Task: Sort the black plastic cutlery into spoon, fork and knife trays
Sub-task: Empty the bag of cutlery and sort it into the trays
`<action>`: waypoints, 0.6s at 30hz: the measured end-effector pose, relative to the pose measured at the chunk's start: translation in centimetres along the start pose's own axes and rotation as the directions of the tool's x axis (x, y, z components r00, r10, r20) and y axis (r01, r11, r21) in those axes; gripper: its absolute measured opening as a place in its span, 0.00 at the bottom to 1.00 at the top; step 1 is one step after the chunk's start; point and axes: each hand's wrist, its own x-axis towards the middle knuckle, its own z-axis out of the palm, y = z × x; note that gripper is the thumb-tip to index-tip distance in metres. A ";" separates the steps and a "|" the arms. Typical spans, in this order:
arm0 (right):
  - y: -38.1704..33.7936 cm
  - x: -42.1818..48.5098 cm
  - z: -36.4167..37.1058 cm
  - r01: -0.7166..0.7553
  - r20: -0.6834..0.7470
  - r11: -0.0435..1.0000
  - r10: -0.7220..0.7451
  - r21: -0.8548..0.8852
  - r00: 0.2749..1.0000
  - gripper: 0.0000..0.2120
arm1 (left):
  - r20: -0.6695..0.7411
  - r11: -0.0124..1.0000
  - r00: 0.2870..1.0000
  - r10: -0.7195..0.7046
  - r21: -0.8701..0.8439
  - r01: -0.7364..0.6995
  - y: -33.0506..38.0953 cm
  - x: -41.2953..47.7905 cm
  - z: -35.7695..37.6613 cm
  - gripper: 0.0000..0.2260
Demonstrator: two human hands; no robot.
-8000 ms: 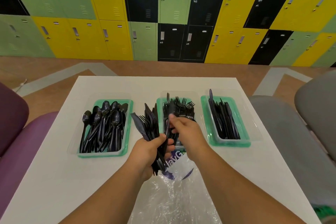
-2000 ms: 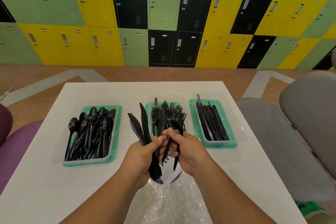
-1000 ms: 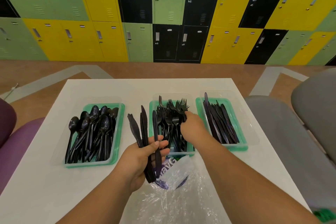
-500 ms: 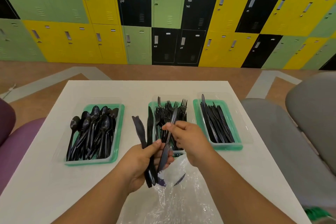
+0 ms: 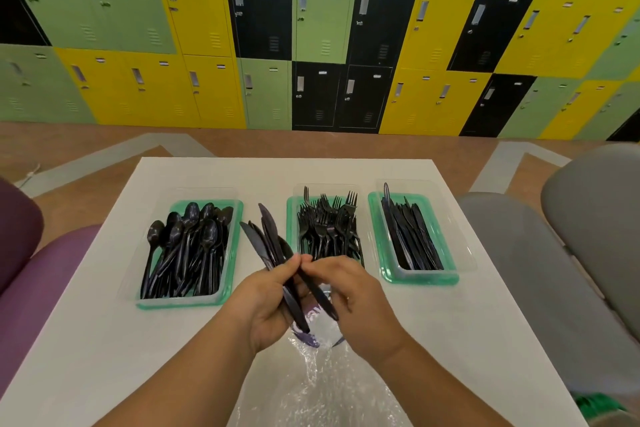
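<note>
Several knives (image 5: 266, 239) fan up from the left hand (image 5: 268, 302), clenched round their handles at centre frame. Right hand (image 5: 346, 291) pinches one piece (image 5: 317, 291), likely to pull it free for the knife tray (image 5: 446, 277), right of the fork tray (image 5: 290, 218); spoon tray (image 5: 180, 302) sits left on the table (image 5: 86, 340).

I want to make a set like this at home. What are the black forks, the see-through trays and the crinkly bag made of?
Forks: black plastic by the look, thin and glossy with small highlights.
Trays, such as the knife tray: probably thin clear plastic, since the table shows through the rims; the green layer beneath I cannot identify.
Bag: thin clear plastic film, crinkled and shiny.
</note>
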 end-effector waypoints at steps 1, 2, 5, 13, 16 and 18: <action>-0.5 -0.3 -0.3 -0.150 -0.036 0.980 0.156 0.127 0.987 0.17 | -0.008 0.999 1.000 0.027 0.042 -0.027 0.0 0.0 0.2 0.11; -0.8 -0.3 -0.5 -0.294 -0.017 0.920 0.309 0.259 0.951 0.14 | 0.007 0.994 0.999 0.051 0.094 -0.051 -0.1 0.0 0.4 0.12; -1.4 -0.2 -0.9 -0.570 0.308 0.746 0.483 0.346 0.820 0.11 | 0.092 0.970 0.995 0.043 0.234 -0.064 -0.7 0.0 1.4 0.14; -0.8 1.6 -3.4 -0.627 0.381 0.519 0.508 0.581 0.773 0.07 | 0.259 0.926 0.965 -0.032 0.370 -0.069 0.1 1.0 4.0 0.20; 2.6 4.0 -6.6 -0.648 0.099 0.578 0.704 0.496 0.704 0.07 | 0.156 0.901 0.987 0.050 0.418 -0.111 -0.1 2.3 3.5 0.14; 6.1 5.5 -8.9 -0.693 -0.119 0.612 0.776 0.380 0.620 0.07 | 0.089 0.914 0.993 0.079 0.390 -0.108 0.0 2.6 2.7 0.12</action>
